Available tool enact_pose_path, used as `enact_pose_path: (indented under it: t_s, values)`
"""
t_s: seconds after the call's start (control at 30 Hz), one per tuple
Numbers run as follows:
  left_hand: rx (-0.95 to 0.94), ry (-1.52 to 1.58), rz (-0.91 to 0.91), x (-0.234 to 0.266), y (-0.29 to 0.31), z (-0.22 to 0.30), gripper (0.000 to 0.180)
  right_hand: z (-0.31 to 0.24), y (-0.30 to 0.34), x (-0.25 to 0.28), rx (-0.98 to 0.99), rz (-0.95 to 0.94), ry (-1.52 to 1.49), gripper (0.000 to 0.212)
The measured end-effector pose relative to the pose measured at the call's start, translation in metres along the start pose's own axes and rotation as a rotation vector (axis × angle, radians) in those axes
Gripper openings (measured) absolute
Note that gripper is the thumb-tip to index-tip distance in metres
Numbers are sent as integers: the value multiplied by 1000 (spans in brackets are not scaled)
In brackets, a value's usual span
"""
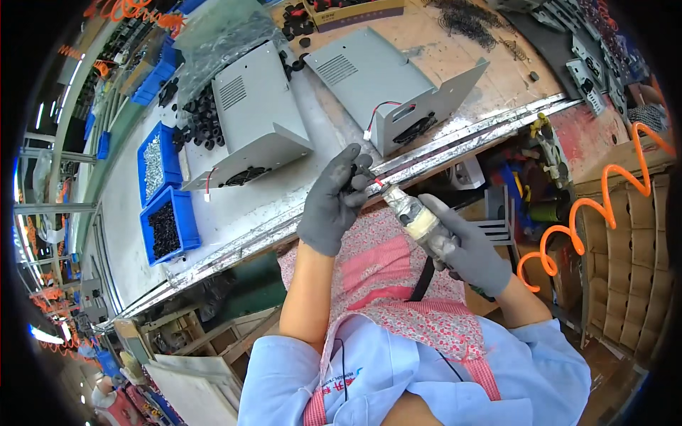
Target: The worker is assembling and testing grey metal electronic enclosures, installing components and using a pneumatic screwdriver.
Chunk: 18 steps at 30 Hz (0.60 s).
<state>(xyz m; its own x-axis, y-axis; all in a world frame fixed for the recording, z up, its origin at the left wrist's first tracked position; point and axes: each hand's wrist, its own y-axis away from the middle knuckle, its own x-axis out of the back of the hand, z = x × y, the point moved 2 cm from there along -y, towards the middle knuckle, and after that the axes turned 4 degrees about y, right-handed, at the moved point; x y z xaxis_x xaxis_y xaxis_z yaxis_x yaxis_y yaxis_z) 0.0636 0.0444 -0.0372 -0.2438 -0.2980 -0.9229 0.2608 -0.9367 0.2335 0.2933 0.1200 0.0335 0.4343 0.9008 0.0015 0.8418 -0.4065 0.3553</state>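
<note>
My right hand (474,257), in a grey glove, is wrapped round a power screwdriver (420,223) with a taped body. Its narrow tip points up and left toward my left hand (331,206). That gloved hand is closed, its fingers bunched by the driver's tip around something small and dark that I cannot make out. Just beyond it, on the bench, stands a bent grey metal housing (373,74) with a black fan (415,130) and a red and black wire. To its left lies a similar housing (261,96), also with a fan (246,176).
A blue bin (170,153) of silver screws and another blue bin (190,221) of small black screws sit at the left. Black rings (206,122) lie beside the left housing. An orange coiled hose (575,231) hangs at the right, near stacked cardboard dividers (624,259).
</note>
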Motion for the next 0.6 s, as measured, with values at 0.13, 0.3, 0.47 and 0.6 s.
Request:
enact_pose_path:
  t_s: [0.13, 0.3, 0.47, 0.6]
  values:
    - [-31, -139, 42, -10, 1, 0, 40, -1, -2, -2, -39, -21, 3, 61]
    - [-94, -487, 95, -26, 5, 6, 39, -2, -3, -2, -46, -24, 2, 62]
    - [-154, -630, 39, -40, 7, 8, 39, 2, 0, 2, -91, -52, -122, 62]
    - [-121, -619, -7, -42, 6, 9, 39, 4, 2, 2, -47, -30, -120, 61]
